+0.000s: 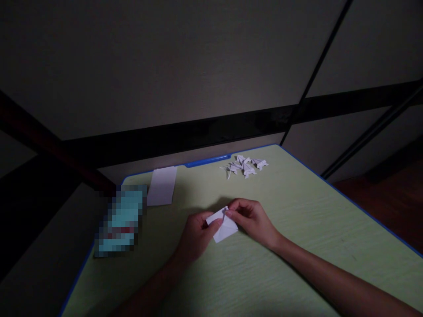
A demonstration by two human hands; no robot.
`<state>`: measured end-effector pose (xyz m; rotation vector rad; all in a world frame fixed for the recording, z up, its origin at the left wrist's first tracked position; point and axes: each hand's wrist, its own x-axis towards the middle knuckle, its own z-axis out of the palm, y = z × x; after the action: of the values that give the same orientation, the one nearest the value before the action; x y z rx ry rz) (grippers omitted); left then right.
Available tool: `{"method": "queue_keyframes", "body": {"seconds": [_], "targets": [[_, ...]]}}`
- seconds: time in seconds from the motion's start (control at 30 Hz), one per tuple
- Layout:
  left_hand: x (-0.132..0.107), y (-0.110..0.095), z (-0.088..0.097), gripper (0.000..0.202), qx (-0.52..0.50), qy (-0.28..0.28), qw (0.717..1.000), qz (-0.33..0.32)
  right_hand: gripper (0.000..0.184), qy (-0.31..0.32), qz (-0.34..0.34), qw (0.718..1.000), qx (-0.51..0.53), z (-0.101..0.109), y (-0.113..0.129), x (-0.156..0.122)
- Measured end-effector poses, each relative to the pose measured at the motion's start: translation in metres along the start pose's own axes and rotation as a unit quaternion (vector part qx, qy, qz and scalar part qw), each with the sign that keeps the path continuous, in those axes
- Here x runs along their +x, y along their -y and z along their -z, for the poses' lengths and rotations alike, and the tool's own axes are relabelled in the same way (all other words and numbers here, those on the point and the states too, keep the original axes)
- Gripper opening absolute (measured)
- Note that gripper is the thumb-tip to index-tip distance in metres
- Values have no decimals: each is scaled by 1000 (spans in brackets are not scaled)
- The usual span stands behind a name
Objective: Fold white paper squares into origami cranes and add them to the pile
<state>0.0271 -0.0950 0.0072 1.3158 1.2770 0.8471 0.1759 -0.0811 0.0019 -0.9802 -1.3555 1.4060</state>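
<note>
A small white folded paper (224, 225) lies near the middle of a pale green table (297, 246). My left hand (196, 235) pinches its left edge with curled fingers. My right hand (251, 215) grips its top right part, fingertips pressed on a fold. Both hands rest low on the table surface with the paper between them.
A cluster of several small folded white paper figures (245, 166) sits near the table's far edge. A white paper strip (161, 186) lies at the far left. A blurred-out blue item (120, 220) rests at the left edge. The table has a blue rim; dark wall and floor surround it.
</note>
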Motion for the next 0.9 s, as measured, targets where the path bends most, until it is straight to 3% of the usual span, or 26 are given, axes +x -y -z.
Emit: {"method": "queue_keyframes", "body": {"seconds": [0.2,0.43,0.7,0.9], "targets": [[1,3,1,24,-22,4,1000,7,26,-38,-17,999,-13,-2,0,1],[0,-1,3,23,-44,2,999,28,27,-37,-18,999,-19,-3,0,0],[1,-4,4,25,-24,43,998,35,27,-52,-24,998,6,-5,2,0],[1,-1,5,28,-21,48,998,23,23,-10,-62,997,44,0,4,3]]}}
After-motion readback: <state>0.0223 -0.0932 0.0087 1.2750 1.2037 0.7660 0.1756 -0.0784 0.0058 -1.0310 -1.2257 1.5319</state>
